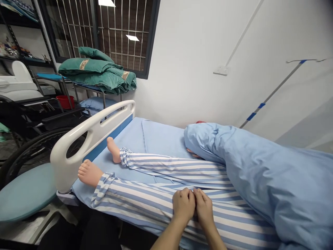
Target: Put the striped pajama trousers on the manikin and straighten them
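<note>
A manikin lies on the bed in blue-and-white striped trousers (145, 194), its smooth bare feet (90, 173) toward the headboard-like end panel. My left hand (184, 205) rests on the upper part of the nearer leg, fingers curled down around it. Close beside it, my right hand (204, 207) lies on the same leg, also with bent fingers. The knuckles of the two hands nearly touch. My fingertips are hidden against the cloth. A light blue quilt (249, 170) is folded back over the manikin's upper body, right of my hands. Part of a manikin hand (193, 152) shows under its edge.
A cream bed end panel (70, 139) stands at the left. Beyond it are a round stool (28, 194), a wheelchair (39, 121) and green folded quilts (101, 71). An IV pole (273, 93) rises at the right by the wall.
</note>
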A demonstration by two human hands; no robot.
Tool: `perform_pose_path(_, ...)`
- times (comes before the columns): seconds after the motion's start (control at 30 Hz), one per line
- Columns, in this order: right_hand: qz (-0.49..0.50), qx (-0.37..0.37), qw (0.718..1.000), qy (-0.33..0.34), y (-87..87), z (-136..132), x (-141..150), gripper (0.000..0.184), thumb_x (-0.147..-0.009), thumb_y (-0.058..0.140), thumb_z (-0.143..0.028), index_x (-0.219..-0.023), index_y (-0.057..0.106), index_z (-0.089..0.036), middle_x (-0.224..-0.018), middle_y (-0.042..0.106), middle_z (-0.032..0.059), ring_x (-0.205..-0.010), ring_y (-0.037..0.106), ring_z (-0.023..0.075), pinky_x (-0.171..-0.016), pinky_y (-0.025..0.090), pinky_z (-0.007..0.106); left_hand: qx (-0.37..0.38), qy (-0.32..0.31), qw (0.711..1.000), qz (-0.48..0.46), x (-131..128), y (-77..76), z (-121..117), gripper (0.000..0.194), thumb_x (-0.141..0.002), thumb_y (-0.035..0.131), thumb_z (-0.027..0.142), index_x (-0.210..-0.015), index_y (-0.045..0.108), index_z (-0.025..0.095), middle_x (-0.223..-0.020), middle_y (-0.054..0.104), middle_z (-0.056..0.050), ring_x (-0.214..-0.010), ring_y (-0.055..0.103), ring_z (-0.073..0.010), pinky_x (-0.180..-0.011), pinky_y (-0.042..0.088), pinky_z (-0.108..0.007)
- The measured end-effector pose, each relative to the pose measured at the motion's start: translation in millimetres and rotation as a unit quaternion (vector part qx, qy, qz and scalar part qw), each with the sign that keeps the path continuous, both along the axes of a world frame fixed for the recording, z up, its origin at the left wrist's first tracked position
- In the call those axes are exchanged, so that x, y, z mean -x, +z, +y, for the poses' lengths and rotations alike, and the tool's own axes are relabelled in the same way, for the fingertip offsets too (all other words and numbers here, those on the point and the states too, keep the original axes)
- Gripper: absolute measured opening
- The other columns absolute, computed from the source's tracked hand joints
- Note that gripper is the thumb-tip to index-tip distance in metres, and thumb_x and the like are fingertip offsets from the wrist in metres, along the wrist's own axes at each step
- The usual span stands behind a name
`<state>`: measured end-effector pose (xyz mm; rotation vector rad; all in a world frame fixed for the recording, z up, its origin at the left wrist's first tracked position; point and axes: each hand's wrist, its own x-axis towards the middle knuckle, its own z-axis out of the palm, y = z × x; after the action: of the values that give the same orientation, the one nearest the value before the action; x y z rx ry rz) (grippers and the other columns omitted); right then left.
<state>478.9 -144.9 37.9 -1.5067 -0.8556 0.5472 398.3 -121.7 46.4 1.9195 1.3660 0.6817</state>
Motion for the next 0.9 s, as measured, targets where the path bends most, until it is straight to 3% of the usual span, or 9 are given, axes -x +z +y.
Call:
perform_pose_path(0.2, -0.089, 0.047, 0.995, -0.004, 24.2, -9.5, -31.0, 0.044, -0.073, 0.053, -0.054, -0.052, 0.034, -0.02, -0.047, 0.03, -0.0063, -0.046, 0.028, 0.0086, -0.045, 0.027, 0.023, -0.017, 0.0, 1.0, 0.005, -1.6, -4.7, -2.3, 0.038, -0.086, 0.028, 0.033, -0.075, 0.064, 0.023, -0.077, 0.068, -0.004, -0.075, 0.059, -0.0165, -0.063, 0.031, -0.027)
perform_pose_path(0.3, -0.157, 0.06, 0.984, -0.055, 32.0, -20.8, -58.0, 0.043, -0.077, 0.05, -0.05, -0.05, 0.033, -0.02, -0.047, 0.031, -0.0049, -0.047, 0.03, 0.0097, -0.048, 0.027, 0.025, -0.014, -0.001, 1.0, 0.01, -0.8, -5.9, -2.3, 0.038, -0.086, 0.029, 0.034, -0.074, 0.064, 0.025, -0.076, 0.068, -0.002, -0.074, 0.059, -0.0165, -0.062, 0.031, -0.027)
perform_pose_path(0.4, -0.208, 0.095, 0.966, -0.121, 25.8, -29.6, -75.5, 0.042, -0.078, 0.046, -0.047, -0.05, 0.031, -0.021, -0.046, 0.03, -0.0041, -0.048, 0.03, 0.011, -0.049, 0.027, 0.026, -0.003, -0.01, 1.0, 0.011, 0.3, -6.0, -1.7, 0.039, -0.086, 0.028, 0.035, -0.075, 0.065, 0.026, -0.076, 0.068, -0.002, -0.074, 0.058, -0.0163, -0.063, 0.032, -0.027)
perform_pose_path(0.57, -0.301, 0.161, 0.93, -0.133, 9.3, -29.3, -76.9, 0.042, -0.076, 0.044, -0.05, -0.051, 0.027, -0.021, -0.048, 0.026, -0.0039, -0.049, 0.03, 0.0116, -0.05, 0.027, 0.025, 0.0, -0.025, 1.0, 0.003, 0.0, -6.8, -1.7, 0.039, -0.085, 0.029, 0.035, -0.075, 0.066, 0.025, -0.073, 0.067, -0.002, -0.071, 0.056, -0.0154, -0.063, 0.032, -0.026)
perform_pose_path(0.73, -0.335, 0.212, 0.91, -0.118, 13.9, -26.1, -72.5, 0.041, -0.078, 0.038, -0.051, -0.051, 0.029, -0.021, -0.048, 0.03, -0.0033, -0.05, 0.034, 0.0124, -0.051, 0.031, 0.024, -0.001, -0.058, 0.998, -0.033, 7.3, -7.6, 0.4, 0.035, -0.082, 0.034, 0.03, -0.067, 0.064, 0.022, -0.063, 0.063, 0.001, -0.061, 0.05, -0.011, -0.059, 0.03, -0.023)
perform_pose_path(0.83, -0.355, 0.224, 0.901, -0.111, 17.5, -28.5, -71.4, 0.042, -0.078, 0.035, -0.053, -0.051, 0.029, -0.022, -0.047, 0.032, -0.0024, -0.049, 0.037, 0.0144, -0.05, 0.034, 0.026, -0.005, -0.124, 0.991, -0.052, 27.6, -8.2, 7.4, 0.03, -0.079, 0.039, 0.028, -0.063, 0.062, 0.019, -0.056, 0.057, 0.004, -0.056, 0.043, -0.0081, -0.055, 0.028, -0.021)
perform_pose_path(0.9, -0.37, 0.231, 0.894, -0.105, 18.0, -30.1, -71.8, 0.043, -0.078, 0.032, -0.055, -0.05, 0.029, -0.023, -0.046, 0.034, -0.0015, -0.047, 0.039, 0.0164, -0.049, 0.035, 0.027, -0.019, -0.136, 0.989, -0.047, 52.8, -9.7, 16.7, 0.028, -0.078, 0.041, 0.028, -0.062, 0.061, 0.018, -0.054, 0.053, 0.004, -0.055, 0.04, -0.0073, -0.054, 0.027, -0.02)
